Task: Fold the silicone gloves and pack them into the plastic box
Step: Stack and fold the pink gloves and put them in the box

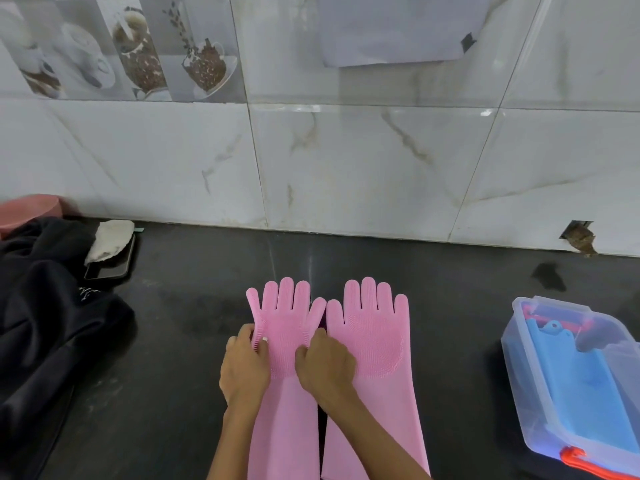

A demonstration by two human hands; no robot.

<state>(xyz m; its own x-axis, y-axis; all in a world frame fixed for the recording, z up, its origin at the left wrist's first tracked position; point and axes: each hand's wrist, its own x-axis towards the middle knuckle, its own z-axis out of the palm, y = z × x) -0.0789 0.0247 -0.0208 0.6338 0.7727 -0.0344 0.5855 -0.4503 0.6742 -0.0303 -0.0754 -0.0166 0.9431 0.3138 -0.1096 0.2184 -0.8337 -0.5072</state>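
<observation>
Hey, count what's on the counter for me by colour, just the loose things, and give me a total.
Pink: 3, left glove, right glove, bowl
Blue: 1, blue glove in the clear plastic box
Clear: 1, the box
Black: 1, cloth
White: 1, rag
Total: 7

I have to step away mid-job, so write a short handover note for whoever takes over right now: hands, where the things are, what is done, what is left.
Left hand: grips the left edge of the left pink glove at palm level.
Right hand: fingers curled on that same glove's right edge.
Right pink glove: lies flat beside it, untouched, fingers pointing to the wall.
Plastic box: open, at the right of the dark counter, with blue items already inside.
Done: both gloves laid out flat side by side.
Left: fold each glove, then pack both into the box.
</observation>
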